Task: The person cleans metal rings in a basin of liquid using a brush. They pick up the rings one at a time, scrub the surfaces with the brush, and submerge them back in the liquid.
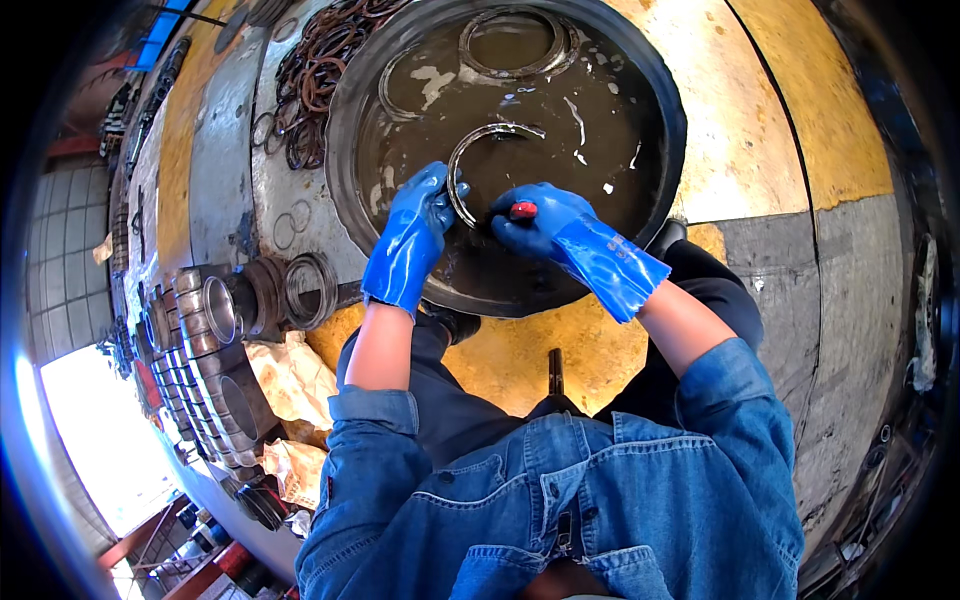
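Note:
My left hand (420, 210), in a blue rubber glove, is closed on the near left side of a shiny metal ring (470, 141). The ring is tilted above dark liquid, and its right side does not show clearly. Wrapped around a red handle (523, 210) is my right hand (540, 218), gloved in the same blue, close to the ring's near end. The working end of that tool is hidden. Both hands are over a wide, round black basin (345, 140). At its far side another metal ring (464, 45) lies partly in the liquid.
Rusty rings (315, 85) are heaped left of the basin. Metal cylinders (200, 330) stand in rows at the left, beside crumpled brown paper (290, 375). Worn yellow and grey floor plates (740, 120) extend to the right. My legs straddle the basin's near edge.

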`<state>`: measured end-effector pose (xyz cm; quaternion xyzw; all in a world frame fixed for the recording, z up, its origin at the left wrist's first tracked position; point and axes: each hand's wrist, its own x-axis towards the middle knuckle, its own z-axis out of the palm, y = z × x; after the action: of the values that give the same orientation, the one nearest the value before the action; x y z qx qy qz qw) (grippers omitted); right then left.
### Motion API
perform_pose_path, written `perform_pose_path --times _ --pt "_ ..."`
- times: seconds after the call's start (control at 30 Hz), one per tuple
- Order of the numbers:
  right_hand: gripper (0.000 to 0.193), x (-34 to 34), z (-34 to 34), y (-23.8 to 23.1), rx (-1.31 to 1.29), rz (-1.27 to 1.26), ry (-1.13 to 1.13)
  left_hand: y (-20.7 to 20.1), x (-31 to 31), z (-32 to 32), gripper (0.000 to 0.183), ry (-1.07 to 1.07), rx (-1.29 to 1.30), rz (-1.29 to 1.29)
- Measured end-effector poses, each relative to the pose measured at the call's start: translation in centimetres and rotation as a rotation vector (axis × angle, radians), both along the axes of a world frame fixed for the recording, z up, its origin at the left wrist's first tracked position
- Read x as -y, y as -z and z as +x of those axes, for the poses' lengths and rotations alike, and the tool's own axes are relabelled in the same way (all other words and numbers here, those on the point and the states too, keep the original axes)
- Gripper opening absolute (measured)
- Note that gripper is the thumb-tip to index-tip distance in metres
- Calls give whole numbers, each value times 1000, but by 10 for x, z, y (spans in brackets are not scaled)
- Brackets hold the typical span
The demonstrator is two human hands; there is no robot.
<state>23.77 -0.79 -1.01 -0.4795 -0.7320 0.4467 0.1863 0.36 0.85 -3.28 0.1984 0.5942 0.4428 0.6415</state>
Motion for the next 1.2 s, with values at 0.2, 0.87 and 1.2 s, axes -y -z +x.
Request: perform_pose_path --times 0.2,0.87,1.2 --pt "33 -13 11 -2 163 -179 143 -11 1 16 48 363 -61 57" --pt "41 -65 34 3 86 -353 679 -37 22 27 41 305 -215 211" --pt "27 -23 -7 -22 -652 31 239 -27 12 5 33 205 -339 283"
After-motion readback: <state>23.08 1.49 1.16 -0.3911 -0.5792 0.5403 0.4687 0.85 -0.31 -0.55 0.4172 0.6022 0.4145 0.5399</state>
